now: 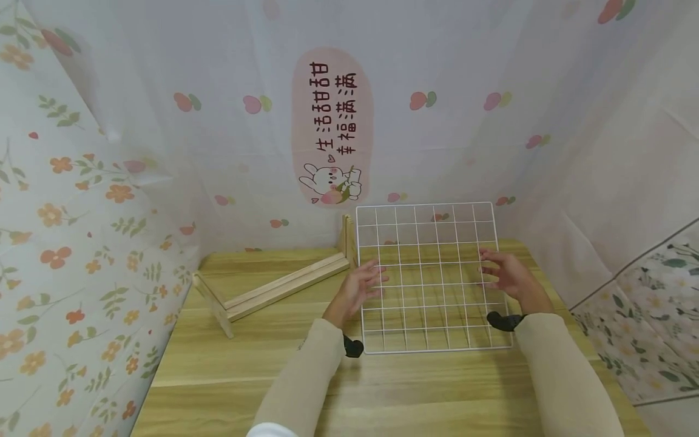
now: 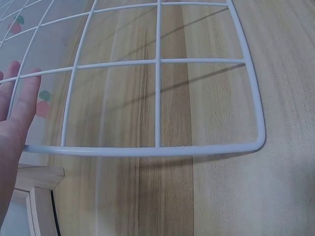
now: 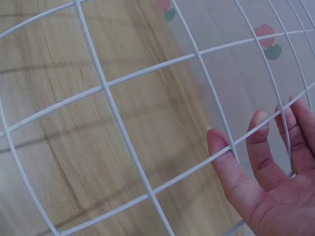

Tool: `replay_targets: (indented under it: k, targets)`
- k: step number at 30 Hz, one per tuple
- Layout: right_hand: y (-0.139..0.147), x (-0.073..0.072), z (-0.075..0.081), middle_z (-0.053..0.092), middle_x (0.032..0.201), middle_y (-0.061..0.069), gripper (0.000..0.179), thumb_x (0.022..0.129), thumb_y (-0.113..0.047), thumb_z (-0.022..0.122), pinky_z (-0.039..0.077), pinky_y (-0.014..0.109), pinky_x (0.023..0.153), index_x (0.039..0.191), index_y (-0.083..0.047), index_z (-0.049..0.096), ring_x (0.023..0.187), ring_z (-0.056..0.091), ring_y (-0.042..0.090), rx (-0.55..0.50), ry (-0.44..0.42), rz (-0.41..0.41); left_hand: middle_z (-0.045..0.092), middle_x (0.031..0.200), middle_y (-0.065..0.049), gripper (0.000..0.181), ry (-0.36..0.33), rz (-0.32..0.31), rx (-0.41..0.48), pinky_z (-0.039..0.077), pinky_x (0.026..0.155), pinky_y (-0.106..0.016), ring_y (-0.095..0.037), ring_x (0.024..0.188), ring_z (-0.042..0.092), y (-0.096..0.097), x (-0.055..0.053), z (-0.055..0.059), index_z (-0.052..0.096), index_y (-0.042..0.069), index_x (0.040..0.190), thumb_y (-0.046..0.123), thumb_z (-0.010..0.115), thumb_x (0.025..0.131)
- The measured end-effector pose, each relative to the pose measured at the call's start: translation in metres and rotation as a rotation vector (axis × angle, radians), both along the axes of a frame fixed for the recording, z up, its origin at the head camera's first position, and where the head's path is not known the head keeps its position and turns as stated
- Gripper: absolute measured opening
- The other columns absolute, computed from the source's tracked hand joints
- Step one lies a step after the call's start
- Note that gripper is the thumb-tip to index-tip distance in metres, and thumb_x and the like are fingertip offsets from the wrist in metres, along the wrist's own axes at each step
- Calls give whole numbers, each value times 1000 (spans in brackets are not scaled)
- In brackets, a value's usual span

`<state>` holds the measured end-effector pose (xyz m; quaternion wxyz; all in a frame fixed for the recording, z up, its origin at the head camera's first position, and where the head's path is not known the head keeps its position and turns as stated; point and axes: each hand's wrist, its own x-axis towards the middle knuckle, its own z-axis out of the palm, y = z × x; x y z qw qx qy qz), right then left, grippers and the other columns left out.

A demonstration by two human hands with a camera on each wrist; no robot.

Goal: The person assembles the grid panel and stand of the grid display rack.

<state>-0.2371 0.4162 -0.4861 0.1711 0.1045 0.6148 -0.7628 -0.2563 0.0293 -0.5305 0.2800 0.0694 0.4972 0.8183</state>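
Observation:
A white wire grid panel (image 1: 420,263) stands tilted over the wooden table, its lower edge close to the tabletop. At its left edge is my left hand (image 1: 357,290), fingers extended and spread across the outer squares. In the left wrist view, wires cross in front of the fingers (image 2: 27,101). Beside the panel's right edge, my right hand (image 1: 508,276) has its fingers loosely bent and apart. The right wrist view shows the fingertips (image 3: 219,140) right at the wires, with the palm (image 3: 290,206) partly out of frame.
A pale wooden frame (image 1: 286,288) with upright ends stands left of the panel on the wood-grain table (image 1: 262,376). Patterned cloth (image 1: 229,158) hangs behind the table and on both sides. Black straps (image 1: 354,347) sit at the wrists.

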Motion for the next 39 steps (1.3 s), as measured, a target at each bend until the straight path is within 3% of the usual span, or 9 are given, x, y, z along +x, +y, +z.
replay_targets:
  k: [11, 20, 29, 39]
  targets:
    - [4, 0, 1, 43, 123, -13, 28, 106, -17, 37, 51, 51, 87, 101, -17, 65, 104, 47, 17, -64, 100, 15, 42, 148, -20, 54, 65, 33, -26, 25, 111, -62, -38, 133, 44, 0, -3, 9, 32, 5, 151, 14, 44, 98]
    - [6, 5, 1, 50, 114, -9, 27, 106, -15, 35, 53, 47, 84, 116, -22, 59, 102, 51, 17, -104, 157, 22, 41, 148, -23, 55, 110, 23, -29, 29, 111, -61, -41, 133, 43, 0, -3, 11, 31, 3, 151, 10, 43, 98]
    - [5, 5, 2, 51, 113, -4, 32, 106, -10, 32, 53, 49, 86, 119, -19, 59, 103, 51, 20, -159, 253, 38, 44, 146, -25, 52, 144, 78, -44, 32, 109, -60, -36, 126, 53, -2, -4, 18, 37, 3, 148, 8, 42, 96]
    - [1, 3, 3, 51, 114, 0, 36, 105, -3, 28, 55, 46, 84, 124, -14, 57, 99, 57, 18, -209, 361, 60, 50, 142, -22, 52, 173, 100, -53, 36, 108, -58, -30, 118, 58, -6, -6, 24, 38, 2, 148, 8, 45, 96]
